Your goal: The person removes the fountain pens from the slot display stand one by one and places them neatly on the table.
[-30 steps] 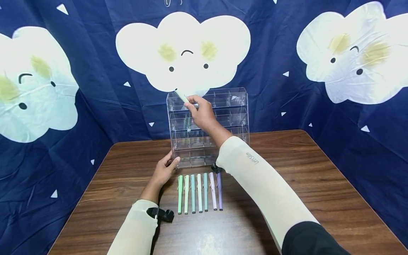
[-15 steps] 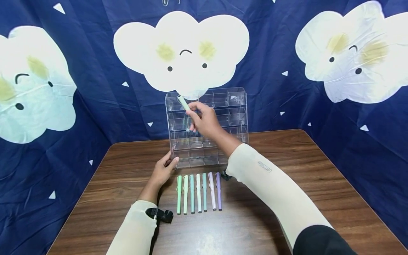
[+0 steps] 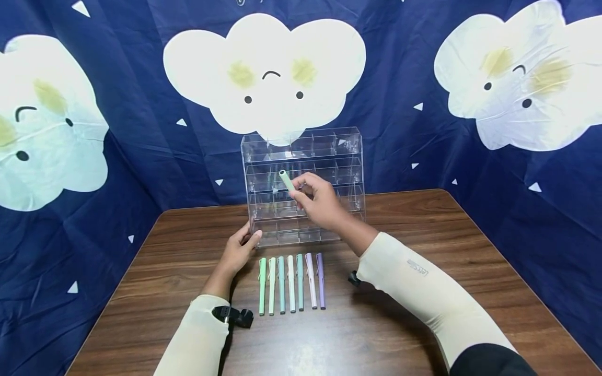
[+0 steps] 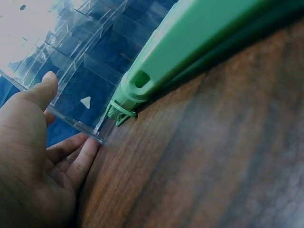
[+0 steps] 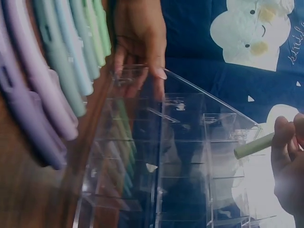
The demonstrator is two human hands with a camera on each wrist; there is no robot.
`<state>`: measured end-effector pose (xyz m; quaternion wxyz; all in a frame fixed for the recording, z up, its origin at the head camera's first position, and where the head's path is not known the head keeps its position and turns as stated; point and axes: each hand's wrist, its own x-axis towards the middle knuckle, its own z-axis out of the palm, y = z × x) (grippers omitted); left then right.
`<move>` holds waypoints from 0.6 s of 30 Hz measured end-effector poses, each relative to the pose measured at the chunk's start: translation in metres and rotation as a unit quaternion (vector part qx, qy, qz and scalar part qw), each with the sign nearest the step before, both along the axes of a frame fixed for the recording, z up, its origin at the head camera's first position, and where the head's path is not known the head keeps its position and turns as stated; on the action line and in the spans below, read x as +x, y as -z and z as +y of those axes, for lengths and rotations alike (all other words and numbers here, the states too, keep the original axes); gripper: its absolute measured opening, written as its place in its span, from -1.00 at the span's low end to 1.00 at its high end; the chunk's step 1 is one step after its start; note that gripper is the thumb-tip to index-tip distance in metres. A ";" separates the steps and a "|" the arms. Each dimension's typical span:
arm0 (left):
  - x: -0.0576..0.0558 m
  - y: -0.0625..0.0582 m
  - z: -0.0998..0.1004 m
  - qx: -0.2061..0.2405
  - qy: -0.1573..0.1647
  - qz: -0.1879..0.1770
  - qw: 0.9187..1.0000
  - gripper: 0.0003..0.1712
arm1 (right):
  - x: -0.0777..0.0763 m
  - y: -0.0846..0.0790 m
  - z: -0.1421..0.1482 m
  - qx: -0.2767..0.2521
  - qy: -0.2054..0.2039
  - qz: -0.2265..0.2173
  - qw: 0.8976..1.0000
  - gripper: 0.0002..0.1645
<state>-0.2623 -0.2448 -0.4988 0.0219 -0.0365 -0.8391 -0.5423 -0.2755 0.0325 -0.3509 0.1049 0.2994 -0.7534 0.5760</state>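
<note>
In the head view a clear acrylic display rack [image 3: 301, 237] with several tiers of compartments stands upright at the table's back. My left hand [image 3: 237, 250] holds its lower left corner, thumb in front and fingers around the side and underneath, as the left wrist view also shows. Between thumb and fingers, my right hand [image 3: 322, 201] pinches a pale green pen [image 3: 286, 180], tilted, in front of the rack's middle tiers. Several capped pens lie side by side before the rack, from a bright green pen [image 3: 262, 287] to a purple pen [image 3: 321, 282].
The pens lie on a brown wooden table [image 3: 400, 250] close to the rack's front. Behind it hangs a dark blue curtain [image 3: 395, 172] with white cloud faces. Black wrist cameras sit on both forearms, the left camera [image 3: 242, 317] being close to the pens.
My right hand has moved down and to the right with the pale green pen, from the rack's top tier to in front of its middle. The left hand stays at the rack's corner.
</note>
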 end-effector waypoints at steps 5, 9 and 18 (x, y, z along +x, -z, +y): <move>0.001 -0.001 -0.001 -0.008 -0.001 0.000 1.000 -0.20 | 0.011 0.010 0.010 -0.027 -0.005 -0.030 0.999 -0.73; 0.002 -0.002 0.001 -0.008 -0.002 0.000 1.000 -0.21 | 0.018 0.016 0.018 -0.033 -0.021 -0.056 0.998 -0.41; 0.003 -0.003 0.003 -0.009 -0.005 -0.005 1.000 -0.22 | 0.032 0.030 0.039 -0.023 -0.034 -0.113 0.993 0.03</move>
